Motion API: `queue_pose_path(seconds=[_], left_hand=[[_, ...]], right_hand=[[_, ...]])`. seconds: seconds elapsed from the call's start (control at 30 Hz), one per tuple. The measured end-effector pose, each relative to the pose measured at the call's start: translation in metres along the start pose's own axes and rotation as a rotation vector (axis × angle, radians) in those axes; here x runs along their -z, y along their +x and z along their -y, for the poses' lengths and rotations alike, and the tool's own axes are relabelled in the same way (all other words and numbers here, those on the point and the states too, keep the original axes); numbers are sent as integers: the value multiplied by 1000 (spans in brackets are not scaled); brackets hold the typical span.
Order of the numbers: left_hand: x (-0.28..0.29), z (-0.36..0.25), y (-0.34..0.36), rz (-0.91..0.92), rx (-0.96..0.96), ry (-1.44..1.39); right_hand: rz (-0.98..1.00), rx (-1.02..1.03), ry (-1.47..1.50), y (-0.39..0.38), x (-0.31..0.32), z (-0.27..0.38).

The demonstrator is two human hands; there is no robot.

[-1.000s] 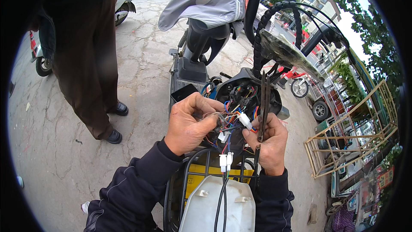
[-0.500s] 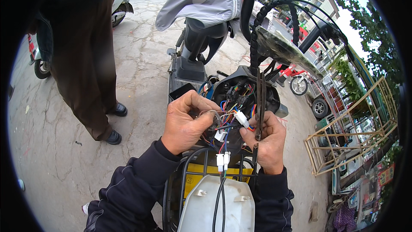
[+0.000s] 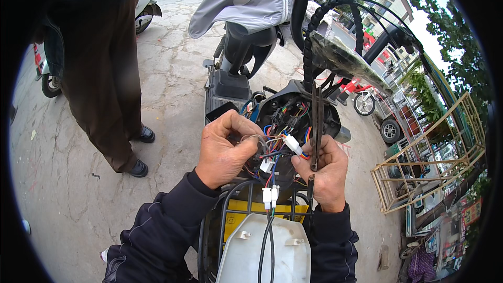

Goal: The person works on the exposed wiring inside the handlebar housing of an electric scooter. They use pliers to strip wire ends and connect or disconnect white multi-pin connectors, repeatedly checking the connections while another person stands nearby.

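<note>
We pinch thin greyish wires (image 3: 260, 138) in our nearly closed left hand (image 3: 217, 152), while our curled right hand (image 3: 326, 174), beside a boxy white plastic connector (image 3: 292, 144), grips a slender dark metal tool (image 3: 315, 149).

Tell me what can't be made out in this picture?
All in the head view:
Left hand: most fingertips, hidden behind the hand itself.
Dark tool: part of it, covered by the right hand.
Coloured wires: routes inside the black housing, too small and tangled.
White panel: lower end, cut off by the bottom edge.
</note>
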State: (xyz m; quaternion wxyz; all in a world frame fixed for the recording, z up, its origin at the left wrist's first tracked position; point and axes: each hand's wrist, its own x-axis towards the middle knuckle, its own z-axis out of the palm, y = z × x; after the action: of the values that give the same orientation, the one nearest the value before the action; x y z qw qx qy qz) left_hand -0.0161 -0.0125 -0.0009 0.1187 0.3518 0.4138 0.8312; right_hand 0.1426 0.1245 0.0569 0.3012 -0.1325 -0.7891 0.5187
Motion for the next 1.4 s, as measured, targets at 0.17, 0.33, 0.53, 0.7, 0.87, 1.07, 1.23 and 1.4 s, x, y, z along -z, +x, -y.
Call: queue_pose_path(seconds=[0.17, 0.33, 0.53, 0.7, 0.87, 1.07, 1.23, 1.4], left_hand=[[0, 1, 0, -1, 2, -38], [-1, 0, 0, -2, -1, -47], [0, 0, -1, 7, -6, -18], [3, 1, -3, 62, -33, -6], [2, 3, -5, 83, -101, 25], [3, 3, -6, 109, -146, 51], [3, 2, -6, 117, -135, 63], [4, 1, -5, 137, -154, 67]], right_hand=[[-4, -21, -23, 1, 0, 2], [-3, -12, -16, 0, -1, 3], [-3, -2, -25, 1, 0, 3], [-6, 11, -20, -1, 0, 4], [-13, 8, 67, -1, 0, 4], [-17, 10, 72, -2, 1, 5], [-21, 11, 63, -2, 2, 5], [-27, 35, 72, -2, 1, 3]])
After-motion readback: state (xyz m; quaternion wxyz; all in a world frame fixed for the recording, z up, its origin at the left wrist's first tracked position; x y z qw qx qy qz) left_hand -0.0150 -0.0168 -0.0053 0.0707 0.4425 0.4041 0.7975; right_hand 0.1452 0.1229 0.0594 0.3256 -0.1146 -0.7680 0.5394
